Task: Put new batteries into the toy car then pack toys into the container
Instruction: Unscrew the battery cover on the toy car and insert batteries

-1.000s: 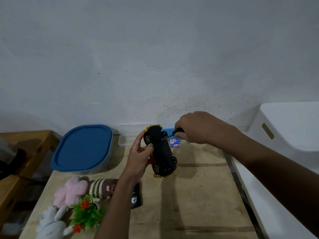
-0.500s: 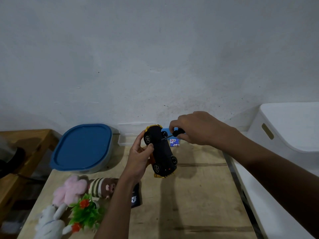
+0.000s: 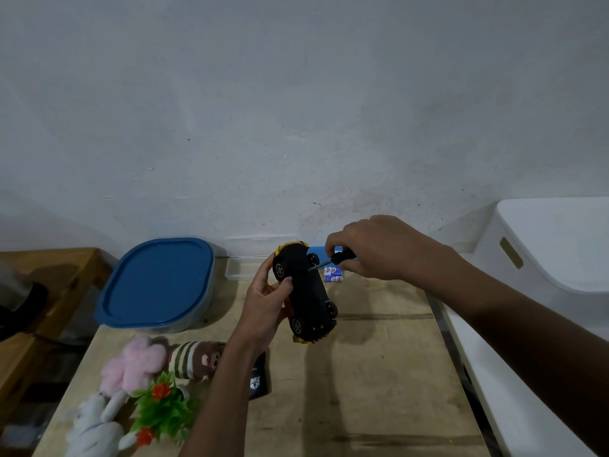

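Observation:
My left hand (image 3: 263,305) grips a yellow toy car (image 3: 308,293) above the table, turned so its black underside faces me. My right hand (image 3: 372,247) pinches a small black-handled screwdriver (image 3: 339,257) whose metal tip touches the car's underside near the upper wheels. Behind the car, small blue-and-white batteries (image 3: 333,275) lie on the wooden table (image 3: 362,390). A container with a blue lid (image 3: 158,283) stands at the table's back left. Plush toys lie at the front left: a pink one (image 3: 135,364), a striped brown one (image 3: 194,359) and a white one (image 3: 95,427).
A green plastic plant with red flowers (image 3: 161,410) lies among the plush toys. A small black item (image 3: 258,379) sits under my left forearm. A clear shallow tray (image 3: 240,268) rests against the wall. A white bin (image 3: 547,258) stands to the right, wooden furniture (image 3: 49,285) to the left.
My right hand's fingers have shifted on the screwdriver handle, showing more of it, as if turning it. The car and my left hand have stayed nearly still.

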{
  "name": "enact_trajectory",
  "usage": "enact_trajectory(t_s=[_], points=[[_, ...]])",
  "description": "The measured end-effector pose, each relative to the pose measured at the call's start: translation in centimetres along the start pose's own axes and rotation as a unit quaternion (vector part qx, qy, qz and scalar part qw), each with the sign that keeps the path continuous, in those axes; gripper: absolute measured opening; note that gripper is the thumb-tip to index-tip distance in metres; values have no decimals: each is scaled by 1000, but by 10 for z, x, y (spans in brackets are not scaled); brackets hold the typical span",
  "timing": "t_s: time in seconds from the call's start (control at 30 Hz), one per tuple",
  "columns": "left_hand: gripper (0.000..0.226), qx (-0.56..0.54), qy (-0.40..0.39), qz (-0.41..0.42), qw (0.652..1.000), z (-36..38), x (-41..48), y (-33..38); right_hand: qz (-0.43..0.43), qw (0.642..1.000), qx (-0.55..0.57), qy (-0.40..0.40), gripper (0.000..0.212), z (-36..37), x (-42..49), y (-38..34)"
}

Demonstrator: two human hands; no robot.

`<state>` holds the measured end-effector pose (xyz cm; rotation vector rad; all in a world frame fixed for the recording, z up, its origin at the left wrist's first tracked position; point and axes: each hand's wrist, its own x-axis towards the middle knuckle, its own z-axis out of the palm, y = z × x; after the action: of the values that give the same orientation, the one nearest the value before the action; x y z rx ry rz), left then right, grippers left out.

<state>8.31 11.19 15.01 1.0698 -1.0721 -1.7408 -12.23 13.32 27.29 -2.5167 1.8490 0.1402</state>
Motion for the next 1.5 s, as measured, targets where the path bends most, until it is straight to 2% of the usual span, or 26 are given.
enact_trajectory(t_s=[0.2, 0.37, 0.5, 0.6, 0.77, 0.93, 1.07, 1.13, 1.17, 1.23, 1.33, 1.43, 1.5], points=[[49, -61, -4, -36, 998, 2, 0, -1, 5, 999, 31, 3, 19, 15, -3, 3], [45, -89, -12, -44, 995, 3, -1, -5, 64, 978, 198, -34, 19, 36, -9, 9], [46, -89, -13, -54, 995, 4, -1, -9, 135, 916, 377, 30, 35, 63, -15, -3], [48, -77, -26, -66, 994, 6, -2, -11, 152, 882, 445, 36, 49, 88, -16, -17], [47, -73, -41, -73, 994, 11, -4, -16, 157, 814, 554, 75, 28, 111, -18, -23], [48, -70, -39, -91, 993, 13, -1, -22, 160, 771, 615, 46, 13, 113, -22, -12], [45, -72, -43, -97, 992, 8, 3, -20, 179, 696, 693, 49, 6, 118, -26, 1], [44, -75, -36, -95, 992, 1, 5, -18, 214, 660, 718, 53, 13, 131, -31, 11], [43, -77, -29, -92, 992, -2, 7, -17, 232, 660, 713, 50, 18, 142, -34, 17], [39, -79, -14, -88, 993, -8, 8, -15, 284, 691, 665, 27, 21, 167, -41, 25], [30, -80, 5, -96, 992, -10, 9, -15, 351, 694, 629, -1, 14, 209, -55, 31], [24, -78, 15, -105, 991, -10, 11, -17, 384, 713, 587, -3, 35, 250, -61, 34], [25, -74, 13, -105, 992, -9, 11, -20, 401, 716, 571, 4, 40, 267, -61, 35]])
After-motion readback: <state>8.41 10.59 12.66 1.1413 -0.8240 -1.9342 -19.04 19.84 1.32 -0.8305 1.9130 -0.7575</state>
